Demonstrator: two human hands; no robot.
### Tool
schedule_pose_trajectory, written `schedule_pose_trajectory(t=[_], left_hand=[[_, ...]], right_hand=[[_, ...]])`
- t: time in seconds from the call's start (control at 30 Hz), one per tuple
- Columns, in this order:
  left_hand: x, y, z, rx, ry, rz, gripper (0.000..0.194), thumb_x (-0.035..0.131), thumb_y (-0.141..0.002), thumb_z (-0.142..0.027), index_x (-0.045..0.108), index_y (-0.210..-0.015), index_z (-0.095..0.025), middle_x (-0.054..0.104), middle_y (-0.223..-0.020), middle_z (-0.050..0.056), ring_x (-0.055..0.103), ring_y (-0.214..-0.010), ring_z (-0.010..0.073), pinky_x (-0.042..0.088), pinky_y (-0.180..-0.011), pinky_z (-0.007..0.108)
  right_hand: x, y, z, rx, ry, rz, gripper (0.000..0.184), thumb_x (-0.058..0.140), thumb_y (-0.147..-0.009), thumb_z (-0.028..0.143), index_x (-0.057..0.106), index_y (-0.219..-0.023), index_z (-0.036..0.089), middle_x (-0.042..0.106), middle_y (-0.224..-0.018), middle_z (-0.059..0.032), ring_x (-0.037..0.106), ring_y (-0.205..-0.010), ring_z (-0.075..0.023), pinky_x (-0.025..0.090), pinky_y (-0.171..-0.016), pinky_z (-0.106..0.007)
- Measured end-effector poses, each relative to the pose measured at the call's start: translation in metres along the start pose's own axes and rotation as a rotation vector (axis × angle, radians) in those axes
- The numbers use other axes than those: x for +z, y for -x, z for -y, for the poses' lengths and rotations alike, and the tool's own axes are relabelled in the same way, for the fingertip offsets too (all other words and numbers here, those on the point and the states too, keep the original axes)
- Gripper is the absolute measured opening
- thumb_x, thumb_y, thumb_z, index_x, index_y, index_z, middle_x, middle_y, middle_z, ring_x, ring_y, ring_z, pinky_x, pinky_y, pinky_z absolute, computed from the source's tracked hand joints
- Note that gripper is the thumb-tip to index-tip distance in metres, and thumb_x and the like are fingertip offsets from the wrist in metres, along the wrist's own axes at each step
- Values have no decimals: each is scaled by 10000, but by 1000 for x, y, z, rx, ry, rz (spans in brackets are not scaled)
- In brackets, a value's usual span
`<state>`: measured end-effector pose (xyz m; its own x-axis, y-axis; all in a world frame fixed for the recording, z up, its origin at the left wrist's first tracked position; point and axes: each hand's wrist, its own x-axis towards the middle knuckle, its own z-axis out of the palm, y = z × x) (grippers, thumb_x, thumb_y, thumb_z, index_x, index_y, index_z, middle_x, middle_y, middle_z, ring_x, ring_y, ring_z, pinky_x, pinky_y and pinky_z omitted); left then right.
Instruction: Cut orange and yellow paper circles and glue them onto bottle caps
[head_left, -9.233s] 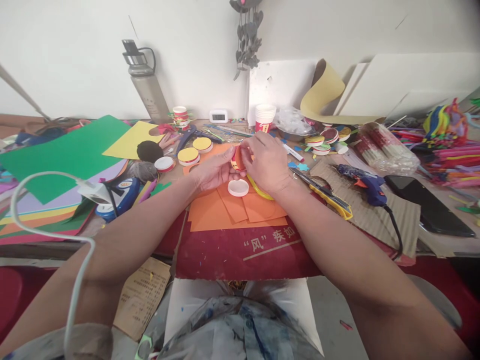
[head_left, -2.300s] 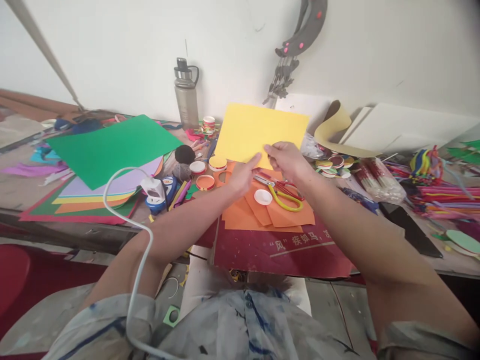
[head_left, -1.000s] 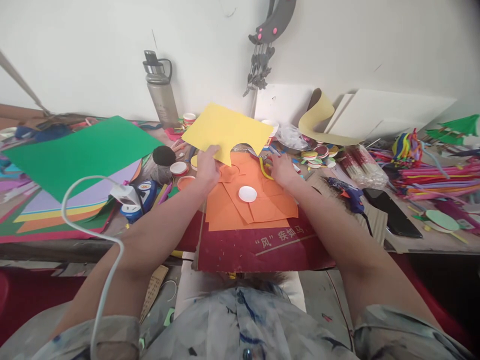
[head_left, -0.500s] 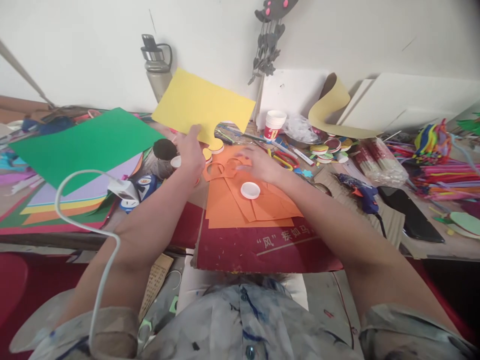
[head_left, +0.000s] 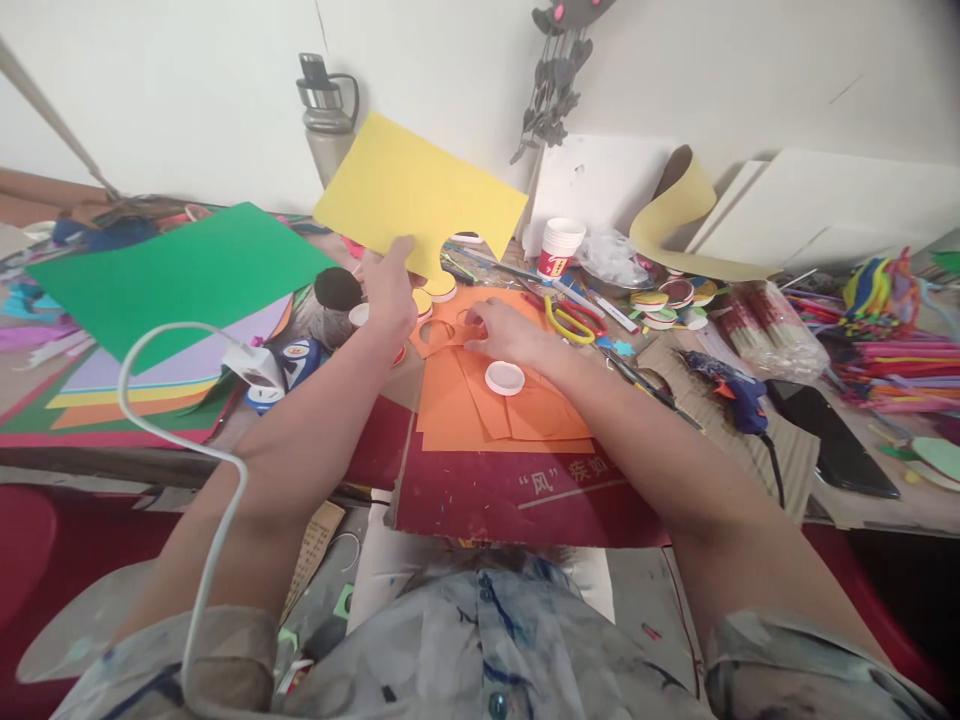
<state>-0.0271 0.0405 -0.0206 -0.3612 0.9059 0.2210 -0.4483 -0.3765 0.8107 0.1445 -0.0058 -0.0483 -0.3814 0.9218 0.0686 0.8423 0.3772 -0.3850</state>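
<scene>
My left hand (head_left: 388, 290) pinches the lower edge of a yellow paper sheet (head_left: 409, 190), which is raised in front of the wall and has a round piece cut out of its edge. Curled over the far part of the orange paper, my right hand (head_left: 504, 328) has its fingertips closed on the edge of an orange piece with round holes (head_left: 431, 345). More orange sheets (head_left: 457, 410) lie beneath it. A white round lid (head_left: 504, 378) rests on them, close to my right wrist. Small yellow-topped round pieces (head_left: 441, 287) sit between my hands.
Yellow-handled scissors (head_left: 566, 322), paper cups (head_left: 560, 248) and a glue gun (head_left: 731, 390) are on the right, with a phone (head_left: 832, 440). A green sheet (head_left: 187, 275) and a white cable (head_left: 238, 470) are on the left. A bottle (head_left: 327, 120) stands behind.
My right hand's fingers have gone from spread to curled in on the orange piece. My left hand still holds the yellow sheet. The whole view has shifted slightly.
</scene>
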Motion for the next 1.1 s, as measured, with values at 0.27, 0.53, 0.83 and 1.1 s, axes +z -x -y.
schedule_pose_trajectory(t=[0.27, 0.53, 0.83, 1.1], left_hand=[[0, -1, 7, 18, -9, 0, 77, 683, -904, -221, 607, -920, -225, 671, -897, -17, 702, -892, 145, 428, -604, 232], [-5, -16, 4, -22, 27, -53, 185, 826, -919, -321, 675, -1025, -303, 748, -955, -32, 732, -1071, 197, 560, -770, 301], [6, 8, 18, -231, -19, 246, 212, 866, -840, -158, 662, -882, -202, 711, -778, -36, 551, -623, 82, 348, -550, 248], [2, 22, 27, -256, -130, 430, 334, 860, -642, -255, 699, -925, -181, 774, -840, 8, 624, -629, 112, 436, -524, 221]], right_hand=[[-25, 10, 3, -129, 381, -122, 367, 440, -1109, 145, 806, -1137, 140, 767, -1261, -215, 644, -1244, -367, 505, -1064, -479], [-71, 92, 14, -127, -199, -302, 306, 543, -1101, 258, 633, -809, 250, 721, -886, -50, 664, -879, -235, 500, -917, -367], [-24, 167, 110, -466, -624, 391, 219, 583, -1087, 407, 793, -1029, 384, 866, -1078, 26, 800, -996, -212, 626, -937, -392], [-47, 142, 78, -396, -568, 13, 228, 653, -1089, 357, 826, -993, 243, 859, -1056, -29, 779, -963, -191, 611, -929, -344]])
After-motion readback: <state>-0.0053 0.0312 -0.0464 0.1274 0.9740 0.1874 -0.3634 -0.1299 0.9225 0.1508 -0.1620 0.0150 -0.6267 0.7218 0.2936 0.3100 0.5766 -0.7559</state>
